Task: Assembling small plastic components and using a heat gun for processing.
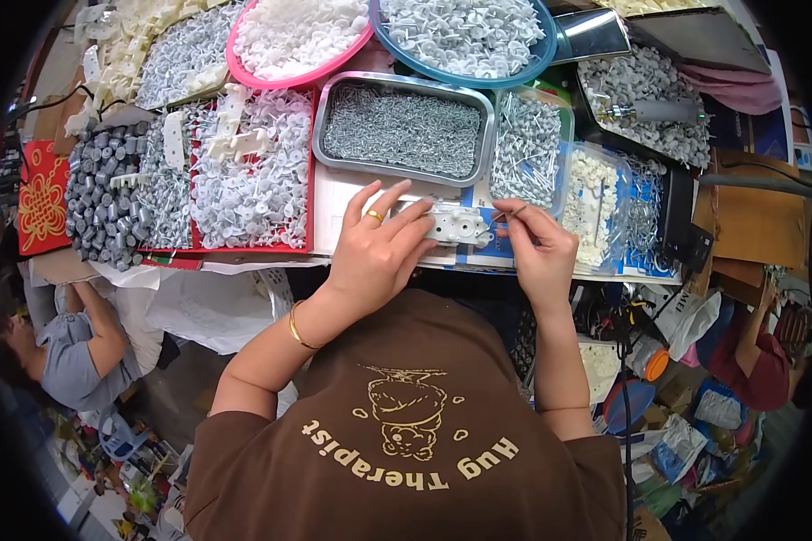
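A small white plastic part (460, 225) with round holes lies on the table in front of me. My left hand (374, 252), wearing a ring and a bangle, pinches its left end between index finger and thumb, the other fingers spread out. At its right end, my right hand (543, 251) pinches a thin dark metal piece (512, 213), too small to make out fully. Just beyond the part is a metal tray (489, 135) full of tiny metal pins or screws.
A red box (312, 198) of white nail clips stands left, beside grey cylinders (108, 198). Pink (235, 63) and teal (550, 54) basins hold white pieces behind. Clear tubs of nails (525, 144) and cream bits (594, 203) sit right. Other people (86, 347) are at both sides.
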